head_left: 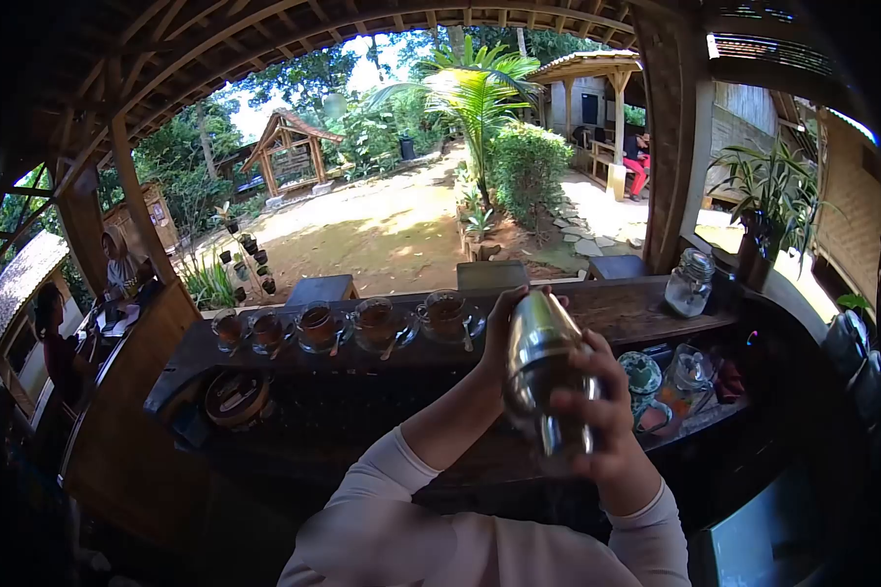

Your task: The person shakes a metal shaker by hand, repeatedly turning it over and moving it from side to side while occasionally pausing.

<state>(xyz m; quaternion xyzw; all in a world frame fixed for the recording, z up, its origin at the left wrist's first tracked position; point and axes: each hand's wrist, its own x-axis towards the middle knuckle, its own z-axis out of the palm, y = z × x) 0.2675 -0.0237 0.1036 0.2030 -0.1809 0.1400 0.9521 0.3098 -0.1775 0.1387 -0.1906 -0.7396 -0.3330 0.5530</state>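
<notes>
A shiny metal cocktail shaker [540, 338] is held up in front of me, tilted, its lower end blurred. My left hand [500, 331] wraps round its upper left side, with most of the fingers hidden behind it. On the right side, my right hand [605, 416] has its fingers curled over the shaker's lower part. Beyond it on the wooden counter [607, 305] stands a row of several glass cups of brown drink, among them one cup [446, 309] nearest the shaker and another cup [375, 318] to its left, with saucers and spoons.
A lidded glass jar [690, 284] stands on the counter's right end. On the shelf below are a green-and-white patterned mug [640, 375] and a glass container [690, 369]. A round box [237, 399] sits at lower left. Two people are at the far left, another sits outside.
</notes>
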